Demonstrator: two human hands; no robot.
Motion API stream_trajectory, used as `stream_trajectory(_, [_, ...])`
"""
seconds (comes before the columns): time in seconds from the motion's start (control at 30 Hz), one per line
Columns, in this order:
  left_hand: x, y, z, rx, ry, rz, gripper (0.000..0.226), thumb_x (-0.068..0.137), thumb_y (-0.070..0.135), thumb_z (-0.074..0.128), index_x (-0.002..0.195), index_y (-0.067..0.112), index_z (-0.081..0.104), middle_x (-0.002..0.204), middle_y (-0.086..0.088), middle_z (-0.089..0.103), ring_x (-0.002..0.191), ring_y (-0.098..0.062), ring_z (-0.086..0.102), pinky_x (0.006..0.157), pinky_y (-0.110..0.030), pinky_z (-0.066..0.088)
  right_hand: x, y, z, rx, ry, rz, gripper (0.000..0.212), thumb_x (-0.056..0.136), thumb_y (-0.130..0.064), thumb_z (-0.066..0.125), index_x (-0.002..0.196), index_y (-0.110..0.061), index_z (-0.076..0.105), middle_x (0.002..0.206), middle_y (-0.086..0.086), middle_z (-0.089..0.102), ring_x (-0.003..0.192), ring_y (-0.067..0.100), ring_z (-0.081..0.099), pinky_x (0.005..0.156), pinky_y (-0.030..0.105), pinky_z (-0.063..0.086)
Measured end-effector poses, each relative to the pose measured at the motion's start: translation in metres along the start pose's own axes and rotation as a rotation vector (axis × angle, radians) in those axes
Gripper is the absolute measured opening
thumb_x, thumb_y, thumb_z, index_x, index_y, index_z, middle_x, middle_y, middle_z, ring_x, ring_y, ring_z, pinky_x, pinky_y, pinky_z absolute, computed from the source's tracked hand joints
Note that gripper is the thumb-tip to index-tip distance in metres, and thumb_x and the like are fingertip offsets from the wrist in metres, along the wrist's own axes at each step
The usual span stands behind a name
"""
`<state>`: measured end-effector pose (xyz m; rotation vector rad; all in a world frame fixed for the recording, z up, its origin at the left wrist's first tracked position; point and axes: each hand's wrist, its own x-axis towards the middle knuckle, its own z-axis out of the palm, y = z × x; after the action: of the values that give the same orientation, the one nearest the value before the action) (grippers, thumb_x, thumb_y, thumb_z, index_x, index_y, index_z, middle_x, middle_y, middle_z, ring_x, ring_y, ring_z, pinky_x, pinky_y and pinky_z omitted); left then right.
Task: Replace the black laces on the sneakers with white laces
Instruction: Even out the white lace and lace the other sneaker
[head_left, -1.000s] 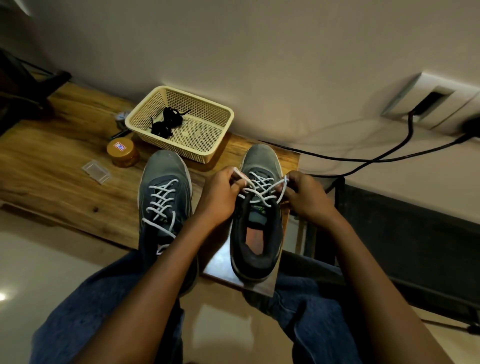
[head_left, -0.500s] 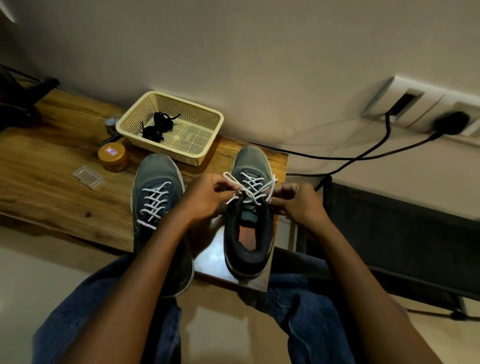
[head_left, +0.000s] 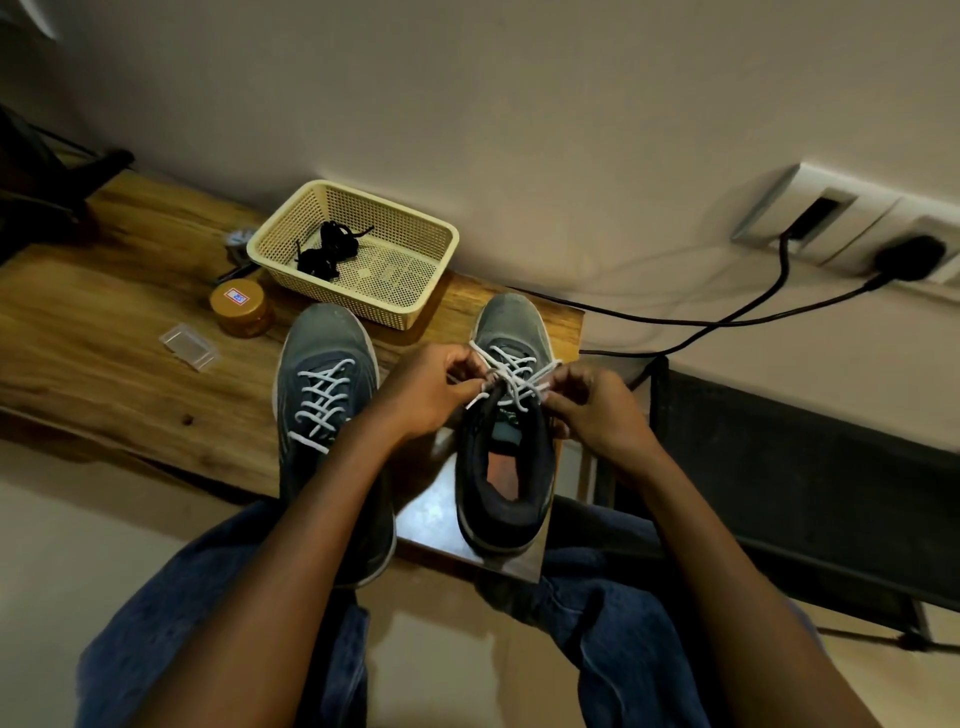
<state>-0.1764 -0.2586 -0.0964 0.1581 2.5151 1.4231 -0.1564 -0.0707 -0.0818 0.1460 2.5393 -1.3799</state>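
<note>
The white lace (head_left: 511, 376) ran criss-cross up the right sneaker (head_left: 506, 415), which sat toe-away on the desk (head_left: 104, 332) at its right end, heel toward the person. Both loose ends came off the top eyelets, near the tongue. The left hand (head_left: 426, 395) pinched one end at the sneaker's left side, fingers curled round it; the right hand (head_left: 587, 410) pinched the other end at the right side. So the lace lay between the two grips, crossing over the tongue, each end held close to the eyelet rather than far out. Judged as tightening or starting the knot: holding short gives control over tension, and the shoe standing flat with its opening facing the person let both hands work from the near side.

The left sneaker (head_left: 324, 395) lay just beside it, well apart from either grip, already threaded with its own white lace (head_left: 322, 400); whether that one was tied could not be told, the forearm hid its top. The black laces (head_left: 327, 252) were bundled in the cream basket (head_left: 421, 291) behind the shoes, likely dumped there to keep them out of the way. Lacing looked nearly complete on both shoes.

Left of the basket stood a small amber jar (head_left: 239, 309) and a clear plastic case (head_left: 188, 345), both untouched.
</note>
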Motion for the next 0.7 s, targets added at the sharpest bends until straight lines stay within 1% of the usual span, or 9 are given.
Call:
stream_trajectory(0.07, [0.0001,-0.0009,-0.0002,0.005,-0.004,-0.001,0.005,0.086,0.010,0.067,0.090,0.012,0.070,0.089,-0.004,0.070,0.088,-0.021,0.066,0.083,-0.034,0.051,-0.0001,-0.0002,0.0013,-0.016,0.013,0.006,0.007,0.093,-0.008,0.057,0.094,-0.003,0.061,0.089,0.014,0.068,0.082,0.028,0.066,0.076,0.046,0.057])
stream_trajectory(0.17, [0.0014,-0.0022,0.0003,0.010,-0.016,0.000,0.006,0.087,0.011,0.067,0.087,0.016,0.069,0.088,-0.002,0.070,0.087,-0.018,0.066,0.084,-0.035,0.052,-0.0015,-0.0029,0.0003,0.087,0.052,0.057,0.014,0.100,-0.012,0.046,0.104,-0.001,0.053,0.097,0.022,0.065,0.089,0.038,0.065,0.074,0.050,0.057])
stream_trajectory(0.27, [0.0019,-0.0029,0.0009,0.013,-0.011,-0.009,0.005,0.087,0.012,0.067,0.087,0.016,0.069,0.088,-0.002,0.070,0.087,-0.018,0.065,0.083,-0.034,0.050,-0.0023,-0.0047,0.0002,0.092,0.050,0.036,0.009,0.097,-0.013,0.052,0.105,-0.009,0.054,0.095,0.015,0.064,0.087,0.033,0.065,0.075,0.046,0.057])
stream_trajectory(0.37, [0.0025,-0.0029,0.0006,0.020,-0.012,0.003,0.004,0.087,0.012,0.067,0.089,0.015,0.070,0.088,-0.004,0.070,0.088,-0.020,0.066,0.082,-0.034,0.050,-0.0011,-0.0036,0.0032,-0.063,0.024,-0.005,0.006,0.092,-0.009,0.059,0.089,-0.013,0.061,0.091,0.008,0.067,0.089,0.026,0.065,0.082,0.047,0.055])
stream_trajectory(0.4, [0.0025,-0.0033,0.0005,0.021,-0.014,0.006,0.004,0.087,0.012,0.067,0.089,0.015,0.069,0.089,-0.004,0.070,0.088,-0.020,0.066,0.083,-0.034,0.050,-0.0003,-0.0028,0.0041,-0.079,0.034,-0.002,0.006,0.093,-0.009,0.057,0.089,-0.011,0.060,0.091,0.010,0.067,0.087,0.027,0.065,0.082,0.050,0.054])
stream_trajectory(0.47, [0.0033,-0.0047,0.0004,0.024,-0.016,0.006,0.003,0.087,0.013,0.067,0.088,0.016,0.069,0.088,-0.002,0.070,0.086,-0.018,0.065,0.083,-0.034,0.051,0.0001,-0.0037,0.0037,-0.014,0.077,0.020,0.010,0.099,-0.012,0.047,0.100,-0.005,0.054,0.091,0.014,0.066,0.080,0.026,0.066,0.076,0.050,0.056])
stream_trajectory(0.53, [0.0033,-0.0060,0.0004,0.024,-0.015,0.004,0.005,0.087,0.014,0.067,0.085,0.018,0.069,0.086,0.000,0.070,0.084,-0.016,0.064,0.083,-0.034,0.051,0.0005,-0.0037,0.0026,0.073,0.090,0.041,0.010,0.101,-0.014,0.042,0.103,-0.006,0.049,0.089,0.015,0.064,0.073,0.025,0.064,0.071,0.047,0.056])
stream_trajectory(0.63, [0.0040,-0.0072,0.0005,0.017,-0.013,0.007,0.008,0.086,0.014,0.068,0.083,0.021,0.068,0.085,0.000,0.070,0.082,-0.018,0.065,0.082,-0.037,0.052,0.0014,-0.0016,0.0037,-0.032,0.057,-0.007,0.004,0.095,-0.012,0.055,0.097,-0.010,0.058,0.090,0.012,0.066,0.082,0.030,0.065,0.076,0.052,0.055])
stream_trajectory(0.7, [0.0040,-0.0073,0.0003,0.016,-0.014,0.003,0.008,0.086,0.014,0.068,0.083,0.021,0.069,0.085,0.000,0.070,0.082,-0.018,0.065,0.082,-0.037,0.052,0.0013,-0.0012,0.0057,-0.085,0.056,-0.025,0.005,0.094,-0.011,0.056,0.091,-0.012,0.060,0.089,0.009,0.066,0.084,0.028,0.065,0.078,0.050,0.055])
